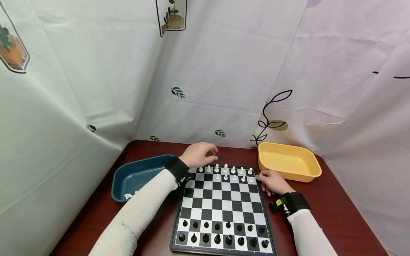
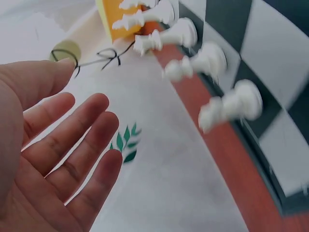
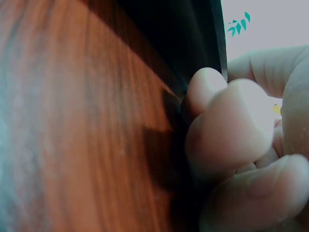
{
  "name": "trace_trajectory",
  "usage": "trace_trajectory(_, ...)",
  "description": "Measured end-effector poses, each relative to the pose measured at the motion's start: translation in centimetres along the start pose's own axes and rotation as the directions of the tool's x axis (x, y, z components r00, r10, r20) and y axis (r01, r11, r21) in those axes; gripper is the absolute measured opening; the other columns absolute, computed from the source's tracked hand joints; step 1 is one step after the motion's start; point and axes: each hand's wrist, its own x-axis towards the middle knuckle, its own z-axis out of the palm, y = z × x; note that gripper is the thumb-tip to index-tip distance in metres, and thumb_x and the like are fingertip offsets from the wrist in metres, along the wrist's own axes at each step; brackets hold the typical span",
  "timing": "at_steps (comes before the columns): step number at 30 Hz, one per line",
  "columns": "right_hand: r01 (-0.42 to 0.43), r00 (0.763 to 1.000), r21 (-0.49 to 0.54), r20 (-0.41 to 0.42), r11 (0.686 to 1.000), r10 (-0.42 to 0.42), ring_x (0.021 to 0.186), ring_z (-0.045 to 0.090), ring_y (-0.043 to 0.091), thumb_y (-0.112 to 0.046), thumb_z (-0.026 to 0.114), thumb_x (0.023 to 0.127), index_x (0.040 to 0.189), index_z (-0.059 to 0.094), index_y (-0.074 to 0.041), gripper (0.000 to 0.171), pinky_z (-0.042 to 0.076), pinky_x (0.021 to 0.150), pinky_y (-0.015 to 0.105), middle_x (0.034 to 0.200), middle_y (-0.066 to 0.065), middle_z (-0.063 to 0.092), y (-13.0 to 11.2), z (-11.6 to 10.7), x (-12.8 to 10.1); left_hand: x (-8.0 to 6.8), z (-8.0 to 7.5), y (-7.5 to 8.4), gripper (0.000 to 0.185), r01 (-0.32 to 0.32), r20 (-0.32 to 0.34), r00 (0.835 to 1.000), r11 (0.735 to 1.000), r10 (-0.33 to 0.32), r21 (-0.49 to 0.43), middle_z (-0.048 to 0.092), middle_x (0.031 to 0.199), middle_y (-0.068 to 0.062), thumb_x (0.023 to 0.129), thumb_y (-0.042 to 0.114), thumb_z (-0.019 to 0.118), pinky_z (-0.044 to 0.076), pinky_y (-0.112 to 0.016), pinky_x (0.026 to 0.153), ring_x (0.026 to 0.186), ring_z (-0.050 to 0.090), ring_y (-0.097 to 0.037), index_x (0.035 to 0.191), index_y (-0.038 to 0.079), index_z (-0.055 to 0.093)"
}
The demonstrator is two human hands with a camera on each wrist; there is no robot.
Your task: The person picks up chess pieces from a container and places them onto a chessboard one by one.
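Note:
A black-and-white chessboard (image 1: 221, 204) lies on the table. White chess pieces (image 1: 225, 168) stand in two rows at its far end, the front row shorter on the left; black chess pieces (image 1: 217, 238) fill two rows at the near end. Over the far left edge hovers my left hand (image 1: 199, 154), its fingers loosely bent and nothing in them. The left wrist view shows that hand (image 2: 67, 150) apart from the white pieces (image 2: 231, 106). My right hand (image 1: 272, 180) grips the board's right edge near the far corner, thumb on top, fingertips (image 3: 231, 125) against its side.
To the left, a teal tray (image 1: 120, 176) with a few white pieces (image 1: 129, 195) in it sits partly behind my left forearm. A yellow tray (image 1: 288, 145) stands at the back right, beside my right hand. White patterned cloth (image 1: 224, 89) hangs behind the brown table (image 1: 333, 206).

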Motion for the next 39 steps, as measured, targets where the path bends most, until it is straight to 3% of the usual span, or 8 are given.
trace_trajectory(7, 0.002, 1.000, 0.001, -0.003, 1.000, -0.002, 0.042, 0.058, 0.017, -0.031, 0.065, 0.110, 0.090, 0.066, -0.008, 0.031, 0.042, 0.042, 0.030, 0.064, 0.006, 0.064, 0.2, 0.0, 0.0, -2.1, -2.2, -2.3, 0.018, 0.017, -0.055, 0.998, 1.000, -0.016, 0.022, 0.079, 0.117, 0.000, 0.107, 0.029, 0.078, 0.060, -0.042, 0.091, 0.106, 0.074, -0.019, 0.120, 0.017, 0.079)
trace_trajectory(20, 0.007, 1.000, -0.002, -0.009, 1.000, -0.007, 0.042, 0.058, 0.018, -0.031, 0.066, 0.109, 0.087, 0.066, -0.008, 0.032, 0.042, 0.042, 0.029, 0.063, 0.006, 0.064, 0.1, 0.0, 0.1, -7.3, -5.1, -7.0, 0.016, 0.054, -0.105, 0.993, 0.998, -0.050, 0.034, 0.080, 0.113, 0.000, 0.105, 0.024, 0.080, 0.061, -0.044, 0.088, 0.101, 0.075, -0.019, 0.119, 0.017, 0.080)
trace_trajectory(26, 0.009, 1.000, 0.000, -0.011, 1.000, -0.009, 0.042, 0.058, 0.018, -0.031, 0.066, 0.109, 0.088, 0.065, -0.008, 0.031, 0.042, 0.041, 0.030, 0.063, 0.006, 0.064, 0.0, 0.1, 0.0, -9.7, -5.9, -8.4, 0.023, 0.108, -0.073, 0.992, 0.993, -0.104, 0.056, 0.080, 0.115, -0.002, 0.104, 0.023, 0.080, 0.062, -0.047, 0.089, 0.103, 0.076, -0.021, 0.126, 0.015, 0.080)
trace_trajectory(30, 0.012, 1.000, -0.002, -0.014, 1.000, -0.012, 0.042, 0.058, 0.018, -0.031, 0.065, 0.110, 0.088, 0.065, -0.008, 0.032, 0.042, 0.041, 0.029, 0.063, 0.006, 0.064, 0.0, 0.2, 0.1, -11.2, -6.2, -9.4, 0.019, 0.089, -0.036, 0.996, 0.991, -0.086, 0.095, 0.080, 0.112, 0.000, 0.103, 0.021, 0.081, 0.062, -0.045, 0.086, 0.097, 0.074, -0.017, 0.121, 0.015, 0.081)
trace_trajectory(34, 0.008, 1.000, 0.000, -0.012, 1.000, -0.008, 0.042, 0.058, 0.018, -0.032, 0.066, 0.110, 0.088, 0.065, -0.008, 0.032, 0.041, 0.041, 0.029, 0.064, 0.006, 0.064, 0.0, 0.3, -0.1, -12.6, -6.4, -10.5, 0.013, 0.064, 0.019, 0.998, 0.991, -0.067, 0.119, 0.078, 0.104, 0.004, 0.102, 0.020, 0.082, 0.059, -0.040, 0.077, 0.085, 0.067, -0.010, 0.114, 0.015, 0.082)
trace_trajectory(39, 0.006, 1.000, -0.003, -0.020, 1.000, -0.006, 0.042, 0.057, 0.018, -0.033, 0.066, 0.110, 0.088, 0.064, -0.008, 0.033, 0.041, 0.041, 0.029, 0.063, 0.006, 0.064, 0.0, 0.2, -0.2, -13.8, -6.5, -11.5, 0.016, 0.105, 0.113, 0.986, 0.988, -0.119, 0.115, 0.075, 0.100, 0.004, 0.101, 0.019, 0.083, 0.058, -0.039, 0.078, 0.083, 0.063, -0.008, 0.115, 0.012, 0.082)
